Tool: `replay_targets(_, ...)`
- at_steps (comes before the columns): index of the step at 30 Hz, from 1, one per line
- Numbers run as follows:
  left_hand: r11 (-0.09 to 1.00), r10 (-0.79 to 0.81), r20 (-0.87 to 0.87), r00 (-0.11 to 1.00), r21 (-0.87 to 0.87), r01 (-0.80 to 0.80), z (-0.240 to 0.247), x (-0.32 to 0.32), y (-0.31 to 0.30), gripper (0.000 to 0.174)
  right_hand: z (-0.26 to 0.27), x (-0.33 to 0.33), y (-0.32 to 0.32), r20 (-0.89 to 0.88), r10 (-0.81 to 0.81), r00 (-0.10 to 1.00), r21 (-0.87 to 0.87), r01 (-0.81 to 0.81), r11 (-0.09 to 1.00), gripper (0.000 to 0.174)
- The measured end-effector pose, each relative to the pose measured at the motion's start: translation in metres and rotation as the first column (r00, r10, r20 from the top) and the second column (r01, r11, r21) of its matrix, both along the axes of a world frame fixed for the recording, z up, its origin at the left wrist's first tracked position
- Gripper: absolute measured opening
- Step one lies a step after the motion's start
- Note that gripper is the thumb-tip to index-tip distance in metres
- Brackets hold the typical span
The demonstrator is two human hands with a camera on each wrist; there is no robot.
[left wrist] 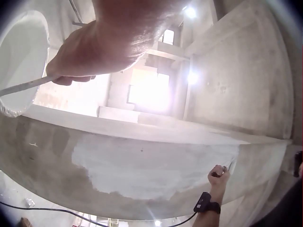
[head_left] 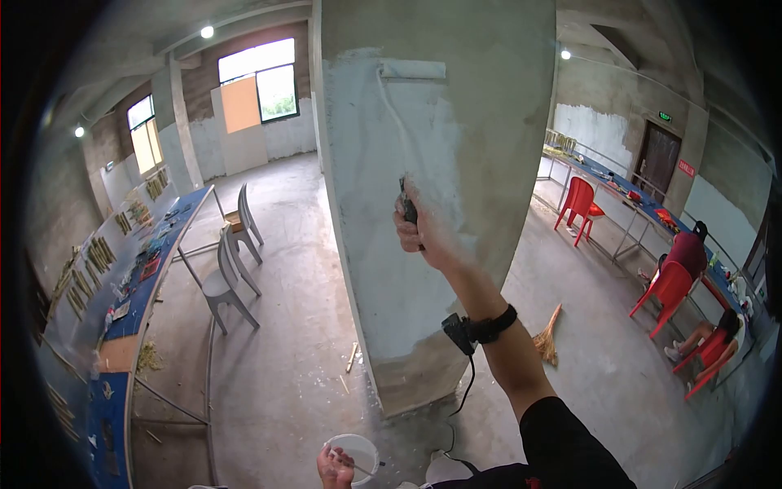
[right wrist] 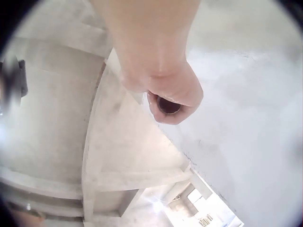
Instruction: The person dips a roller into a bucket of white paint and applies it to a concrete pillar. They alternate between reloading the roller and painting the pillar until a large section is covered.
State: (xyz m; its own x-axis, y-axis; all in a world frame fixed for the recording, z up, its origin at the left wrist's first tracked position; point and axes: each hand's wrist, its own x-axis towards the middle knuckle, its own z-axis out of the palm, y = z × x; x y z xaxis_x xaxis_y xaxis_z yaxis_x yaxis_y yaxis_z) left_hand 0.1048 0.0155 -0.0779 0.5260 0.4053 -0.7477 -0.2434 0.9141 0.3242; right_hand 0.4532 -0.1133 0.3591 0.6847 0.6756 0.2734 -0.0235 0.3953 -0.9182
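Note:
My right hand (head_left: pixel 419 228) grips the dark handle (head_left: pixel 408 204) of a paint roller, whose white sleeve (head_left: pixel 414 70) lies level against the pillar's upper face. White paint (head_left: pixel 383 244) covers much of that face, with bare grey to the right and below. The handle's hollow end (right wrist: pixel 169 106) shows within the curled right hand (right wrist: pixel 165 90) in the right wrist view. Low in the head view, my left hand (head_left: pixel 335 468) is at the rim of a white bucket (head_left: pixel 355 444), fingers curled round a thin handle or stick; the bucket (left wrist: pixel 45 56) also appears in the left wrist view.
Left of the pillar (head_left: pixel 505 106) stand grey chairs (head_left: pixel 220 281) and a long blue-topped table (head_left: pixel 167 257). To the right are red chairs (head_left: pixel 669 293), seated people and another table (head_left: pixel 619 186). A straw broom (head_left: pixel 548 338) and a black cable (head_left: pixel 467 391) are near the pillar's base.

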Motion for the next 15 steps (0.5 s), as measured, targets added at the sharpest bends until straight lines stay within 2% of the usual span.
replay_targets(3, 1.0, 0.006, 0.049, 0.999, -0.007, -0.005, -0.004, -0.002, 0.002, 0.024, -0.021, -0.008, 0.0, -0.043, 0.027, 0.999, -0.034, -0.028, 0.999, 0.053)
replay_targets(8, 1.0, -0.01, -0.002, 1.0, -0.004, 0.01, -0.007, 0.001, 0.003, 0.024, -0.099, -0.023, -0.003, -0.169, -0.053, 0.984, -0.114, 0.034, 0.993, 0.052)
replay_targets(12, 1.0, -0.021, -0.005, 1.0, 0.002, 0.021, -0.004, 0.005, 0.001, 0.024, -0.101, -0.023, -0.01, -0.16, -0.055, 0.986, -0.118, 0.036, 0.992, 0.05)
replay_targets(15, 0.998, -0.059, 0.037, 0.998, -0.019, 0.059, -0.003, 0.003, 0.001, 0.024, -0.066, -0.01, -0.006, -0.085, -0.051, 0.995, -0.122, 0.041, 0.992, 0.048)
